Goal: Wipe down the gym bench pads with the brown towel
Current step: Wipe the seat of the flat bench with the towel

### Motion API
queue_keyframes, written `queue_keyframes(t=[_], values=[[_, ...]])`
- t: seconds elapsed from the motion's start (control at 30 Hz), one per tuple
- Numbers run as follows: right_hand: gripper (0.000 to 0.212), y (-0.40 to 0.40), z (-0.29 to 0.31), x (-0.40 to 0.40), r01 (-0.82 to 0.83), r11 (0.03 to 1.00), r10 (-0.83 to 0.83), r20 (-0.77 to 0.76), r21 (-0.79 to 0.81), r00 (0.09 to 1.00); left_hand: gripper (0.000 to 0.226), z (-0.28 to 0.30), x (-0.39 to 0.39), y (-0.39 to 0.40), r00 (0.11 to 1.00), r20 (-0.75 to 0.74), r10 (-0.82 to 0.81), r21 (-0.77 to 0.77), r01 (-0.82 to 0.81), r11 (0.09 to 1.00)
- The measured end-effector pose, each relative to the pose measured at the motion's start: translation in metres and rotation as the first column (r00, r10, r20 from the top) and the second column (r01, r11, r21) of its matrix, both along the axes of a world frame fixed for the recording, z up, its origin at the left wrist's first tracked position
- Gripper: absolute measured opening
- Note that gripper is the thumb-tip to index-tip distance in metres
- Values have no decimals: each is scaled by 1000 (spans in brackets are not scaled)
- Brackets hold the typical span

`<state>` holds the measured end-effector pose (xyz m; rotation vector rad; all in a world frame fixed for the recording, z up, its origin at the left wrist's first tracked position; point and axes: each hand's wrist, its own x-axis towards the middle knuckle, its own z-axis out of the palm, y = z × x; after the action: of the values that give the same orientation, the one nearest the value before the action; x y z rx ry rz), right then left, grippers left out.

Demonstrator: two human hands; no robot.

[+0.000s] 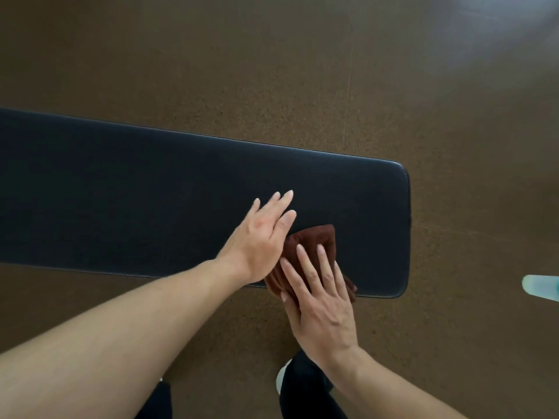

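Brown towel (314, 240) lies bunched on the black bench pad (151, 201), the surface here, at its near edge close to the rounded right end. Part of the towel hangs over the near edge, under the right hand.

Right hand (320, 306) lies flat on top of the towel, fingers (302, 261) straight and slightly spread, pressing it down onto the surface, not curled round it. Thumb runs along the towel's near-left side.

Left hand (263, 237) sits just left of the right hand, fingers straight and close together, pointing up-right across the pad. Its thumb-side edge overlaps the towel's left edge; cannot tell if the palm touches the pad or hovers just above it. It holds nothing.

The 2 forearms come in from the bottom, left one long across the lower left.

Below the right hand: dark trouser leg (305, 388) and a white shoe tip (282, 376) on the brown speckled floor (272, 71). Far right of the right hand, at the frame edge, a pale blue-green object (541, 287), too cut off to identify.
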<state>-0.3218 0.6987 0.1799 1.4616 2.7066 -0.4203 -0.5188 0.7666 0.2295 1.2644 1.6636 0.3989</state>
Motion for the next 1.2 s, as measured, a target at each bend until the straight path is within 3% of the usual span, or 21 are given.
queue_keyframes(t=[0.17, 0.33, 0.53, 0.63, 0.7, 0.8, 0.9, 1.03, 1.2], values=[[62, -16, 4, -114, -164, 983, 164, -11, -77, 986, 53, -6, -98, -44, 983, -153, 102, 246, -62, 967], [53, 3, 8, -240, -214, 973, 211, -48, -86, 976, 59, -13, -230, -78, 940, -314, 132, 269, -45, 962], [56, 95, 14, -334, 60, 989, -64, -28, -133, 998, 67, -8, -316, -80, 919, -395, -16, 201, 103, 974], [55, 127, 18, -322, 225, 958, -228, 7, -177, 974, 72, -8, -328, -76, 862, -477, -171, 124, 258, 958], [55, 139, 22, -301, 412, 890, -413, 34, -198, 910, 75, -9, -330, -74, 798, -538, -272, 43, 349, 936], [55, 134, 22, -260, 522, 833, -524, 41, -185, 851, 77, -15, -322, -77, 754, -580, -307, -10, 370, 929], [54, 113, 20, -238, 493, 852, -504, -20, -175, 863, 75, -15, -318, -76, 719, -615, -324, -43, 379, 924], [55, 58, 19, -244, 439, 892, -445, -39, -108, 895, 70, 0, -321, -62, 606, -662, -441, -167, 454, 875], [53, -45, 15, -247, 70, 991, -78, -63, -117, 995, 68, 15, -312, -49, 533, -642, -551, -326, 462, 825]])
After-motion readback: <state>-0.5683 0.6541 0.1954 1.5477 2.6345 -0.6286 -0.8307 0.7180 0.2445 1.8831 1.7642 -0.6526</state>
